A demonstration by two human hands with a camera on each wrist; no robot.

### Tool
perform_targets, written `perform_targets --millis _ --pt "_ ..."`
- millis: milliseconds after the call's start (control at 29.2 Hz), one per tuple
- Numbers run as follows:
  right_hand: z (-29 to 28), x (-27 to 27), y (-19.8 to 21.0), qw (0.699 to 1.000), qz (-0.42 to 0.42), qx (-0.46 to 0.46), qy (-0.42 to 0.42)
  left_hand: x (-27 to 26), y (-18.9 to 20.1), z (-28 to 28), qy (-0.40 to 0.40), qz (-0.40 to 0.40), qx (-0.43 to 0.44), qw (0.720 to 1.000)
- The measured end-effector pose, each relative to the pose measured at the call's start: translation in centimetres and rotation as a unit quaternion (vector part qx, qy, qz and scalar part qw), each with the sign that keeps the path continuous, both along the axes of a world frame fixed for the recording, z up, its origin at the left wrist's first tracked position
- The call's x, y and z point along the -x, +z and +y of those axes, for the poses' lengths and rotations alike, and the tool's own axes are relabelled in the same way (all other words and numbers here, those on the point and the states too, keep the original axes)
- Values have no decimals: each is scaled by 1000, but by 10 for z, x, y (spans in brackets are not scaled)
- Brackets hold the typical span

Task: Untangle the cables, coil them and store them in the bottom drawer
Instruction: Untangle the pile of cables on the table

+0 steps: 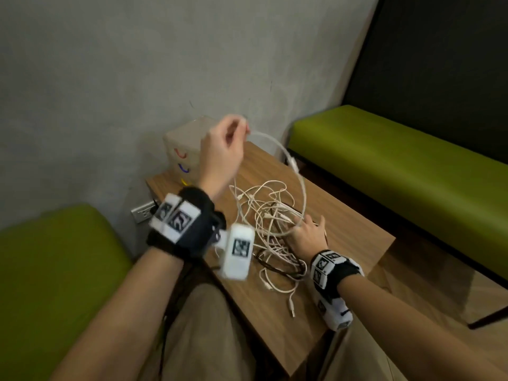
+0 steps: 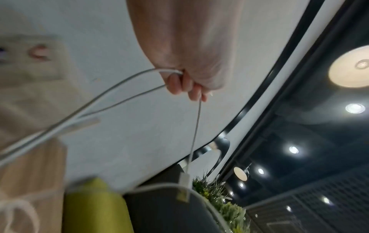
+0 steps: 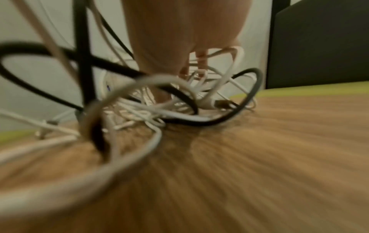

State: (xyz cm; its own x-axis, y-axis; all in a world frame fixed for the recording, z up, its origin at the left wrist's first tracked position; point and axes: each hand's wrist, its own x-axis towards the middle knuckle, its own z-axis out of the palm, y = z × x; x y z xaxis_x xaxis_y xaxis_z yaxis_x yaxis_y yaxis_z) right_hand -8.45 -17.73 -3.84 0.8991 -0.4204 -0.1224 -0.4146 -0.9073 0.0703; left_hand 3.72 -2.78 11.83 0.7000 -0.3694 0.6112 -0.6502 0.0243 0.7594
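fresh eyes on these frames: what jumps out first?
The tangle of white and black cables heaped mid-way along the wooden table, with the right hand resting on its near side. Next, the raised left hand, gripping a white cable that arcs down into the heap. Behind that hand, against the wall, a small drawer unit with red, blue and yellow handles.

Both forearms are bare, no sleeves at all. Each wrist has a chunky black fabric wrist strap: left wrist strap, right wrist strap. Both carry white plastic blocks covered in square black-and-white tracking markers. A white boxy camera pod with its own marker sticks out from the left strap, and a similar one hangs under the right. Khaki trousers down below.
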Motion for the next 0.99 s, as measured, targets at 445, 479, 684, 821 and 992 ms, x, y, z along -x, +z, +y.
perform_targets --millis 445,479,684,821,992 --pt "22 -22 62 915 -372 -142 69 3 -60 -6 -91 -28 -181 979" --pt "27 -24 63 905 -375 -177 92 4 -63 -6 -105 -16 -191 976" --pt "31 -42 62 930 -289 -154 167 -8 -60 19 -22 -8 -154 988" --pt "26 -47 60 954 -149 -108 235 -34 -49 82 90 -74 -113 987" --pt "28 -48 54 977 -6 -19 213 -41 -60 152 154 -136 -162 965"
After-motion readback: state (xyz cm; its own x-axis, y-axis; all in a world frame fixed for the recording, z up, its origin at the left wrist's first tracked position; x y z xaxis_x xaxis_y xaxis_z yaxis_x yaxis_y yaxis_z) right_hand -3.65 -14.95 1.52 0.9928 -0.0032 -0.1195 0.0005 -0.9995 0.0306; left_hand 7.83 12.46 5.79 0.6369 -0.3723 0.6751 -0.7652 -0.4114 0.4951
